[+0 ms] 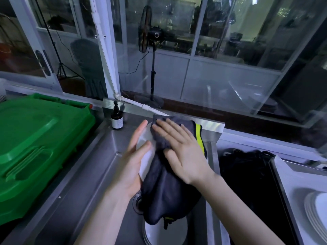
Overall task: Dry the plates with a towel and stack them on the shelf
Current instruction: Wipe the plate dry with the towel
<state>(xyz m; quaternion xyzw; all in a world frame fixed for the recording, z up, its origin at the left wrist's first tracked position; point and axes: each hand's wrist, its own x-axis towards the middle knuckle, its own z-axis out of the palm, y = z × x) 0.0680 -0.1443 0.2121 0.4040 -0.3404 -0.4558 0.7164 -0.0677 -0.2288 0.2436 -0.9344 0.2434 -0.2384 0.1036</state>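
A white plate (145,138) is held on edge above the steel sink (99,167). My left hand (136,156) holds its left rim, with the thumb on the plate's face and the fingers behind it. My right hand (180,149) lies flat with straight fingers on a dark grey towel (166,188) with a yellow edge, pressing it against the plate. The towel hangs down and hides most of the plate. More white plates (169,230) lie in the sink bottom below. A stack of white plates (316,213) stands on the surface at the right.
A green plastic bin lid (35,144) fills the left side. A dark pump bottle (116,117) stands at the sink's back left corner. A black basin (247,183) sits between sink and right surface. Glass panels and a standing fan (150,36) are behind.
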